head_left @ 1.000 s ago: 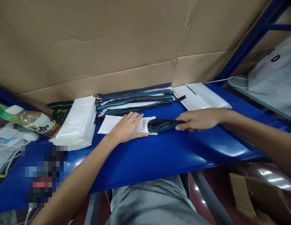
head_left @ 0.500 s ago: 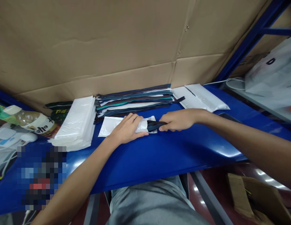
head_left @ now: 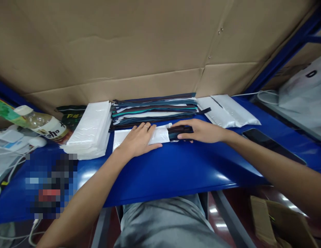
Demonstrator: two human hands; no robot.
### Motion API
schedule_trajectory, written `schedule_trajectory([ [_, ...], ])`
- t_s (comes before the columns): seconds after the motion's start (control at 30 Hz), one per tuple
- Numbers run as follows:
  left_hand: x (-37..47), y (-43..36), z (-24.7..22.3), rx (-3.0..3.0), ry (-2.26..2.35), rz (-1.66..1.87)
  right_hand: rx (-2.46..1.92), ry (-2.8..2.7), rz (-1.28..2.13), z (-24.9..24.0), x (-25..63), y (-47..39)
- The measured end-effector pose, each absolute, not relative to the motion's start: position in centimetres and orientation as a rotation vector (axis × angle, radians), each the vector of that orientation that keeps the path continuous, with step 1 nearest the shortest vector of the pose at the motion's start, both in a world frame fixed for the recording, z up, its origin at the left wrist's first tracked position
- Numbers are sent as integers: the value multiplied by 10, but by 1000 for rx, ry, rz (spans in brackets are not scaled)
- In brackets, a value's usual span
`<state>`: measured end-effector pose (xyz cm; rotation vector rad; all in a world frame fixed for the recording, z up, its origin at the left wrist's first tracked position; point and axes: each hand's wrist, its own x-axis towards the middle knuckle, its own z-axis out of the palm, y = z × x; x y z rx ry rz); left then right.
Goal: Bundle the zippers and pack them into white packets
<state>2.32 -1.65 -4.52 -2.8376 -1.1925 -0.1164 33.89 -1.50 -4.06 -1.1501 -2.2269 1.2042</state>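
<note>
My left hand (head_left: 139,140) lies flat over a white mailer bag (head_left: 162,135) on the blue table, fingers stretched out and thumb apart, pressing the bag down. From the bag's right end sticks a bundle of dark fabric strips (head_left: 173,134) that look like zippers. My right hand (head_left: 201,131) grips this bundle, thumb at the near side and fingers over the far side. Part of the bag is hidden beneath my left hand. Just behind both hands, several similar long strips (head_left: 155,112) in dark, white and teal lie in a row.
A stack of white mailer bags (head_left: 91,124) is at the left, beside a drink bottle (head_left: 48,124). Flat white packets (head_left: 227,110) lie at the back right, with a phone (head_left: 271,144) nearer. Cardboard (head_left: 124,51) walls the back. An open carton (head_left: 281,220) stands below.
My right hand's fingers have spread from a tight grip to a wider one around the strip bundle, which looks thicker outside the bag. My left hand stays on the bag. The view has shifted slightly.
</note>
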Motion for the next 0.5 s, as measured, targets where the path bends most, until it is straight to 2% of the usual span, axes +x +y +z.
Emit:
schedule_trajectory([
  [0.17, 24, -17, -42, -2839, -1236, -31, -1223, -1766, 1163, -71, 355, -21],
  [0.5, 21, -8, -53, -2905, -1174, -122, -1020, -1866, 1241, -71, 273, 1],
])
